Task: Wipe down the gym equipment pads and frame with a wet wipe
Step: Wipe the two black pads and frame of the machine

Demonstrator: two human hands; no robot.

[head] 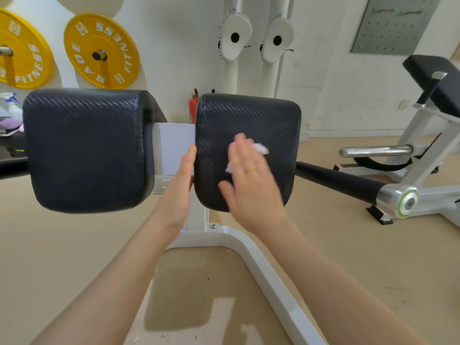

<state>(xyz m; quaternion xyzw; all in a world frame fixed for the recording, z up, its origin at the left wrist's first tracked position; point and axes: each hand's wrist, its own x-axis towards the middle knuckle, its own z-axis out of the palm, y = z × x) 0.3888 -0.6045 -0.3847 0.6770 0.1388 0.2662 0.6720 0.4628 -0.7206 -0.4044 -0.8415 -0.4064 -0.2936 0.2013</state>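
Note:
Two black textured pads sit side by side on a white frame (251, 255). My right hand (251, 180) lies flat on the right pad (271, 115), pressing a white wet wipe (260, 147) against it; the wipe's edges stick out past my fingers. My left hand (180, 185) rests edge-on in the gap between the pads, its fingers against the right pad's left side. The left pad (87, 148) is untouched.
A black handle bar with a chrome end (395, 200) juts right from the pads. Another bench (433, 83) stands at the right. Yellow weight plates (100, 51) hang on the wall, white punch mitts (235, 36) above, a red extinguisher (193, 108) behind.

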